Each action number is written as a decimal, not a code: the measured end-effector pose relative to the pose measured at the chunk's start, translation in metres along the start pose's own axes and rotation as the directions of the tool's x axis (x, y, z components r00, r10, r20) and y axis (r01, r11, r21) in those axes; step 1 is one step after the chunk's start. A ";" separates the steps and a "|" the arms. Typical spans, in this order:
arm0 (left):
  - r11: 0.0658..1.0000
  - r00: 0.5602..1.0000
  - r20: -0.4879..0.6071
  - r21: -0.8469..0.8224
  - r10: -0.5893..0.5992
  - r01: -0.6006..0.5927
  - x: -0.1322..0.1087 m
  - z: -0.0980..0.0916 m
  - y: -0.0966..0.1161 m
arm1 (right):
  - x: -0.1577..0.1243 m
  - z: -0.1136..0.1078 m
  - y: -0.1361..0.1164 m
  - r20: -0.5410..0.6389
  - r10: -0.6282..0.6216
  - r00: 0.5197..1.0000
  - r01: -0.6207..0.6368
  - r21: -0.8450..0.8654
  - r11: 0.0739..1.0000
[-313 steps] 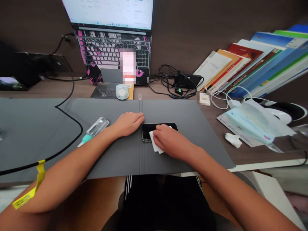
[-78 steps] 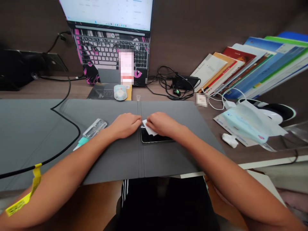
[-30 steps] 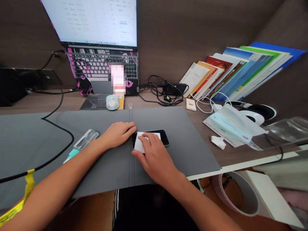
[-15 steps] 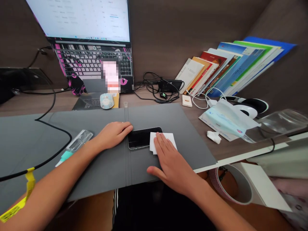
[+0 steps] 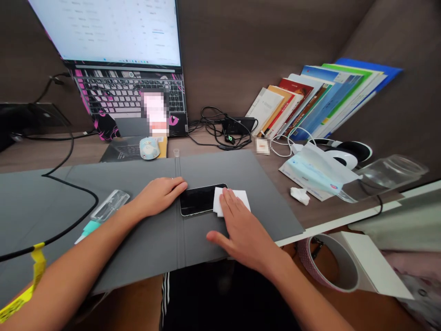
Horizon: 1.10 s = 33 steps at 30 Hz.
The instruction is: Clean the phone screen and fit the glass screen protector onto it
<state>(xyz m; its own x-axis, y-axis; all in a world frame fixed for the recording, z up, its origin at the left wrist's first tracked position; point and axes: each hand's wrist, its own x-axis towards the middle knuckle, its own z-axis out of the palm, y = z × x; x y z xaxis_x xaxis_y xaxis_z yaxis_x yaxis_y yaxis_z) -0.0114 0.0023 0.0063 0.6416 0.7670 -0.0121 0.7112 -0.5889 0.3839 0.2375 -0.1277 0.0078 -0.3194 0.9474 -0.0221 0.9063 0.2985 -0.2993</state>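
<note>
A black phone (image 5: 200, 200) lies screen up on a grey mat (image 5: 144, 239). My left hand (image 5: 159, 195) rests at the phone's left end, fingers curled loosely against its edge. My right hand (image 5: 241, 225) lies flat with fingers stretched out, its fingertips pressing a folded white wipe (image 5: 237, 197) over the phone's right end. A clear plastic case (image 5: 110, 205) with a teal piece sits on the mat left of my left forearm.
An open laptop (image 5: 127, 87) stands at the back, with a black cable (image 5: 69, 151) crossing the mat's left side. Tangled cables and a charger (image 5: 230, 128), leaning books (image 5: 317, 101), a face mask pack (image 5: 317, 170), headphones (image 5: 347, 154) and a crumpled tissue (image 5: 299, 195) fill the right.
My right hand slid the white wipe from the phone's left half to its right end and flattened out. My left hand stayed at the phone's left end. The view shifted left.
</note>
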 end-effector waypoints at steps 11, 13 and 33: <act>0.998 0.999 -0.040 -0.050 -0.024 0.022 -0.002 0.001 0.002 | 0.059 0.010 -0.031 0.005 -0.062 0.998 0.062 -0.008 0.998; 0.996 0.997 -0.069 -0.078 -0.045 0.040 -0.002 -0.001 0.001 | 0.069 0.015 -0.044 0.023 -0.107 0.994 0.107 -0.007 0.994; 0.993 0.993 -0.112 -0.114 -0.043 0.030 0.000 -0.003 -0.005 | 0.055 0.037 -0.082 -0.062 -0.164 0.984 0.166 0.023 0.986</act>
<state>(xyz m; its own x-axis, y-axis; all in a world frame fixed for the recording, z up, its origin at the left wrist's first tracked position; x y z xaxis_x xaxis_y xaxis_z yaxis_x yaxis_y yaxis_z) -0.0159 0.0062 0.0076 0.5742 0.8152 0.0752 0.6929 -0.5329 0.4858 0.1356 -0.1047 -0.0047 -0.4459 0.8909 0.0869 0.8340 0.4488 -0.3210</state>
